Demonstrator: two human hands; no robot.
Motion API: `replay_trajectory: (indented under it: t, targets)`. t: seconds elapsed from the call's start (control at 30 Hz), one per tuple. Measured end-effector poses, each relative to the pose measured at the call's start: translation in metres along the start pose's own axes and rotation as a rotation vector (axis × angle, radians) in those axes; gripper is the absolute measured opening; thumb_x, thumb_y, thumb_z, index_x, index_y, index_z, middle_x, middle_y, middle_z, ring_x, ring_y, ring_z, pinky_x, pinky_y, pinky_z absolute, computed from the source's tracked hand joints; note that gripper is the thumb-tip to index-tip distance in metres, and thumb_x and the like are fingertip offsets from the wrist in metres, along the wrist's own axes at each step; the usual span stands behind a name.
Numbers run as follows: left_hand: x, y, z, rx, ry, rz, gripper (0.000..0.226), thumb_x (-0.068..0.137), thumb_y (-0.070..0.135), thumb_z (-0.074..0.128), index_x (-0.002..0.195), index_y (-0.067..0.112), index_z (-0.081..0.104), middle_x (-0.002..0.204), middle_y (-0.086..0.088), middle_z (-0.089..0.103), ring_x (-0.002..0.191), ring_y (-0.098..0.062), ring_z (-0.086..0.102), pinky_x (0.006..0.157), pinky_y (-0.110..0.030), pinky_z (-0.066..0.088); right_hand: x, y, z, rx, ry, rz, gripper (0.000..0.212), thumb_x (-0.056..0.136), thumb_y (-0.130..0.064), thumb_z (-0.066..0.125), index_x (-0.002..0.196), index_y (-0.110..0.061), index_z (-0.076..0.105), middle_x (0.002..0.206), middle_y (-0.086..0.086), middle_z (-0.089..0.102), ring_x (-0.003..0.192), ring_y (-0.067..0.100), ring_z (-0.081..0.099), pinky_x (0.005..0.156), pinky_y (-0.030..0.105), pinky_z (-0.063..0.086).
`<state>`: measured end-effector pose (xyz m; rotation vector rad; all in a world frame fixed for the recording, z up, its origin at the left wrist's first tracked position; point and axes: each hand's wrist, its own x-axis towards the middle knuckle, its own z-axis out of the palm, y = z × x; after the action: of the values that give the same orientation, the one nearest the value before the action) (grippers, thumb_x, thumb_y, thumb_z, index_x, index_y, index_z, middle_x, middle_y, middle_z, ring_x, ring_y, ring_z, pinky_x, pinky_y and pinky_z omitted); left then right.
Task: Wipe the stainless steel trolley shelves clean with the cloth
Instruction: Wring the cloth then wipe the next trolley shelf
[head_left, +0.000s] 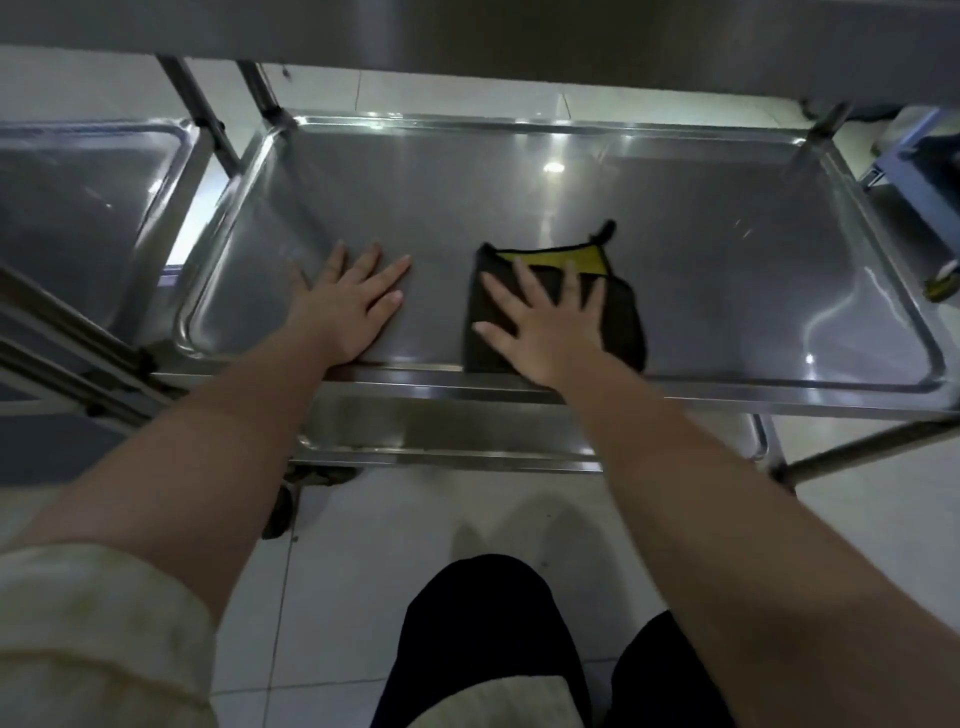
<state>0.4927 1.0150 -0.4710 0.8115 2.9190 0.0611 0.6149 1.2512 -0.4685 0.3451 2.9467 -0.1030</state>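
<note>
The stainless steel trolley's middle shelf (727, 249) fills the centre of the view, shiny with a raised rim. A folded dark cloth (621, 325) with a yellow inner face and a small loop lies near the shelf's front edge. My right hand (540, 322) presses flat on the cloth with fingers spread. To its left, my left hand (348, 301) rests flat on the bare steel, fingers straight, holding nothing. The upper shelf (519, 31) overhangs at the top of the view. A lower shelf (441, 431) shows beneath the front edge.
A second steel trolley's shelf (78, 208) stands close at the left, its legs crossing the gap. A blue object (919, 171) sits beyond the right end. White floor tiles (363, 597) and my dark-clad knees (483, 639) lie below.
</note>
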Motion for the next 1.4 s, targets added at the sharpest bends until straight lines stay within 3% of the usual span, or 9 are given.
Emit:
replay_trajectory:
  t: [0.13, 0.27, 0.43, 0.57, 0.77, 0.93, 1.07, 1.17, 1.4]
  targets:
    - [0.0, -0.001, 0.002, -0.014, -0.008, -0.008, 0.05, 0.1, 0.059, 0.014, 0.148, 0.058, 0.002, 0.164, 0.014, 0.002, 0.151, -0.025, -0.002, 0.113, -0.069, 0.001, 0.011, -0.054, 0.001, 0.024, -0.004, -0.092, 0.067, 0.085, -0.081, 0.007, 0.146, -0.059, -0.008, 0.162, -0.017, -0.012, 0.146, 0.042, -0.016, 0.11, 0.067, -0.015]
    - [-0.004, 0.001, 0.002, -0.051, 0.004, -0.02, 0.05, 0.1, 0.06, 0.017, 0.148, 0.058, 0.006, 0.164, 0.016, 0.004, 0.151, -0.023, -0.001, 0.113, -0.068, -0.001, -0.01, 0.045, -0.002, -0.005, 0.066, -0.037, 0.066, 0.082, -0.083, 0.007, 0.144, -0.063, -0.004, 0.163, -0.018, -0.001, 0.149, 0.038, -0.002, 0.114, 0.066, -0.004]
    - [-0.009, 0.009, 0.001, -0.043, 0.033, -0.035, 0.051, 0.101, 0.059, 0.018, 0.15, 0.055, 0.009, 0.164, 0.014, 0.007, 0.151, -0.024, 0.001, 0.113, -0.068, -0.003, -0.043, 0.141, -0.007, 0.029, -0.025, 0.213, 0.069, 0.067, -0.091, -0.008, 0.132, -0.07, -0.023, 0.162, -0.018, -0.013, 0.148, 0.039, -0.008, 0.108, 0.074, -0.006]
    - [-0.016, 0.009, 0.002, -0.056, 0.02, -0.038, 0.05, 0.101, 0.057, 0.018, 0.15, 0.055, 0.008, 0.164, 0.014, 0.005, 0.151, -0.024, -0.001, 0.113, -0.067, -0.003, -0.018, 0.046, -0.002, 0.011, 0.042, 0.125, 0.066, 0.084, -0.083, 0.008, 0.144, -0.062, -0.008, 0.163, -0.015, -0.007, 0.147, 0.044, -0.007, 0.106, 0.075, -0.006]
    - [-0.02, -0.002, 0.003, -0.037, 0.028, -0.059, 0.05, 0.106, 0.043, 0.02, 0.155, 0.042, 0.01, 0.165, 0.011, 0.003, 0.151, -0.023, -0.001, 0.115, -0.065, 0.002, -0.001, -0.098, 0.005, 0.021, -0.026, -0.107, 0.068, 0.084, -0.083, 0.007, 0.146, -0.059, -0.008, 0.161, -0.018, -0.015, 0.145, 0.041, -0.02, 0.1, 0.073, -0.021]
    - [-0.021, -0.001, 0.004, -0.079, 0.033, -0.064, 0.049, 0.104, 0.047, 0.02, 0.152, 0.05, 0.009, 0.164, 0.012, 0.006, 0.151, -0.026, 0.001, 0.116, -0.064, 0.0, -0.015, 0.037, -0.004, 0.029, 0.044, 0.059, 0.066, 0.085, -0.082, 0.015, 0.146, -0.062, 0.0, 0.163, -0.018, -0.002, 0.149, 0.035, -0.006, 0.111, 0.07, -0.008]
    - [-0.024, 0.005, 0.005, -0.04, 0.051, -0.067, 0.05, 0.103, 0.05, 0.018, 0.152, 0.05, 0.009, 0.164, 0.011, 0.007, 0.151, -0.027, 0.002, 0.115, -0.065, 0.001, -0.035, 0.115, -0.008, 0.055, -0.031, 0.289, 0.075, 0.074, -0.087, -0.002, 0.144, -0.061, -0.011, 0.163, -0.013, -0.009, 0.148, 0.038, -0.01, 0.111, 0.07, -0.004]
    - [-0.024, 0.006, 0.005, -0.034, 0.049, -0.072, 0.05, 0.103, 0.052, 0.018, 0.152, 0.05, 0.008, 0.164, 0.012, 0.007, 0.151, -0.027, 0.002, 0.115, -0.065, 0.001, -0.022, 0.075, -0.004, 0.067, 0.006, 0.292, 0.072, 0.08, -0.085, 0.002, 0.146, -0.059, -0.009, 0.163, -0.012, -0.009, 0.147, 0.043, -0.01, 0.109, 0.073, -0.005]
    - [-0.027, 0.003, -0.002, -0.051, 0.062, -0.063, 0.056, 0.103, 0.048, 0.026, 0.154, 0.045, 0.004, 0.165, 0.006, 0.002, 0.151, -0.028, -0.006, 0.116, -0.064, 0.002, -0.003, -0.084, -0.001, 0.035, -0.05, -0.055, 0.07, 0.087, -0.079, 0.01, 0.149, -0.053, -0.007, 0.162, -0.013, -0.013, 0.145, 0.042, -0.019, 0.104, 0.071, -0.016]
